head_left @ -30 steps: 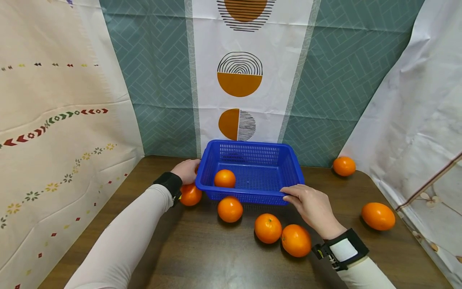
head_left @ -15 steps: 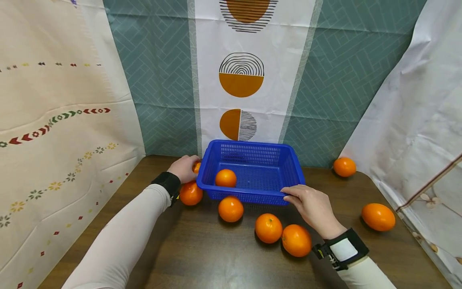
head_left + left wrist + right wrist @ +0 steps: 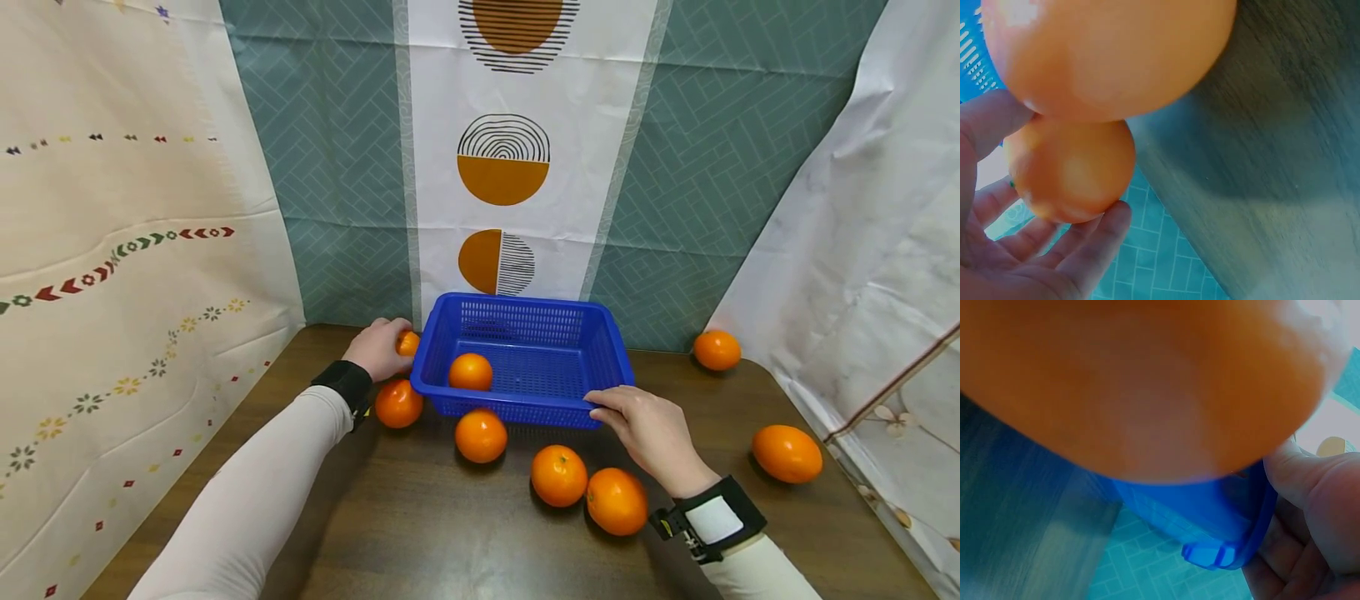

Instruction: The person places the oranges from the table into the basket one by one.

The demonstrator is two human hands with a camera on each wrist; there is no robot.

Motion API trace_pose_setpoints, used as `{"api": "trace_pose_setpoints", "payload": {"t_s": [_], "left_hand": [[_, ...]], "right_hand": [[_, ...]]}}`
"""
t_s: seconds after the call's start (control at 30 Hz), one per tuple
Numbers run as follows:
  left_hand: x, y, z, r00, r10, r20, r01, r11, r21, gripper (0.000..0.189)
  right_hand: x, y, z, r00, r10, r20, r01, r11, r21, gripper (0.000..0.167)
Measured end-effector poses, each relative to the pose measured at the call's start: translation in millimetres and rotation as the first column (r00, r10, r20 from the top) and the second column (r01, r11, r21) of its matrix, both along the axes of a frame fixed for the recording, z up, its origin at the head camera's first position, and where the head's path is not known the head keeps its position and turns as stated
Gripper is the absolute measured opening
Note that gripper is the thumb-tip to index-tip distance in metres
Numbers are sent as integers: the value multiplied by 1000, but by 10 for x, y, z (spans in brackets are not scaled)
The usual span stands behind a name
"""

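In the head view my left hand (image 3: 379,350) is just left of a blue plastic basket (image 3: 525,408), with its fingers round an orange (image 3: 408,343) that is partly covered by the hand. The left wrist view has the thumb on one side of this orange (image 3: 1072,172) and the fingertips (image 3: 1116,215) on the other. A second orange (image 3: 399,404) lies just in front of that hand. My right hand (image 3: 648,421) grips the basket's front right rim between thumb and fingers. One orange (image 3: 471,372) sits inside the basket, at its left.
On the brown wooden table (image 3: 420,517), an orange (image 3: 481,436) lies before the basket, and two more oranges (image 3: 558,476) sit side by side near my right wrist. Further right are an orange (image 3: 787,454) and another orange (image 3: 717,350) by the back edge. Patterned cloths hang around.
My left hand has shifted slightly left, away from the basket, and more of the orange in it shows. My right hand keeps its grip on the rim; the basket stays in place.
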State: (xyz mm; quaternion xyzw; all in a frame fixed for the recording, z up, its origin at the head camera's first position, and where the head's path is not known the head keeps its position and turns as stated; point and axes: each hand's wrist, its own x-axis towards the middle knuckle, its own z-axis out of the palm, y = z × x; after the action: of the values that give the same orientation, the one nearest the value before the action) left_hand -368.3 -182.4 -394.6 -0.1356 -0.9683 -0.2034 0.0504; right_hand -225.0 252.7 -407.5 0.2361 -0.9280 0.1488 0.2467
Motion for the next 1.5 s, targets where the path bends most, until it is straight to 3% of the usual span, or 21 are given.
{"api": "trace_pose_setpoints", "payload": {"t_s": [0.17,0.47,0.8,1.17,1.5], "left_hand": [[-15,-36,-3,999,29,-24,-29,1000,-3,64],[65,-28,107,994,83,-72,-81,996,28,63],[58,24,187,979,96,-180,-85,994,66,64],[146,222,313,959,55,-280,-29,995,94,65],[236,459,432,946,-21,-323,53,994,91,64]], "right_hand": [[4,-1,4,1000,-2,2,2,1000,-2,23],[-7,4,-14,1000,5,-17,-5,1000,-4,24],[-10,3,-12,1000,7,-23,-7,1000,-10,24],[-16,13,-28,1000,-4,6,4,1000,1,24],[-12,7,-31,1000,0,-2,0,1000,1,24]]}}
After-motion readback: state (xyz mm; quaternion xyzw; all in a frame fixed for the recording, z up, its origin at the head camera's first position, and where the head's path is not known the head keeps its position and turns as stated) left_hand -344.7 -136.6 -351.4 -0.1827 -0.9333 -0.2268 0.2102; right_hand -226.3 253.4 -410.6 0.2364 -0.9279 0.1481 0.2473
